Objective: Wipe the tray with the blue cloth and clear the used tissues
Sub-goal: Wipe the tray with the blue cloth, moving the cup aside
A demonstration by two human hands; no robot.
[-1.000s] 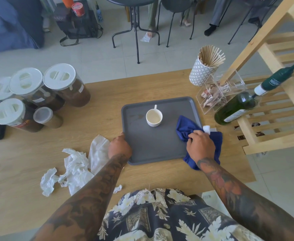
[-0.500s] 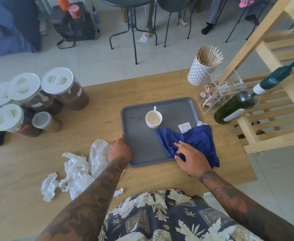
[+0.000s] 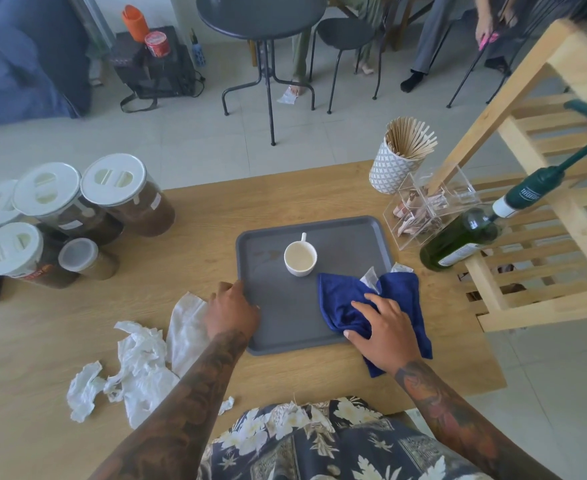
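— Head view, what do your hands do now?

— My right hand (image 3: 384, 332) lies on the blue cloth (image 3: 371, 306) with the fingers spread and almost straight, pressing it down. It does not close around the cloth. My left hand (image 3: 231, 311) holds the left edge of the grey tray (image 3: 278, 323), with the fingers curled over the rim.

— Where is the cloth exactly?

— It is bunched on the right front part of the tray, and one part hangs over the rim onto the table (image 3: 198, 220). A small white packet (image 3: 369, 276) shows at its far edge.

— And the tissues?

— The used tissues (image 3: 136, 365) lie crumpled on the table, left of the tray, just beside my left arm. One small scrap (image 3: 227, 404) lies nearer to my body.

— Anything else on the tray?

— A white cup (image 3: 300, 258) stands upright near the middle, apart from the cloth.
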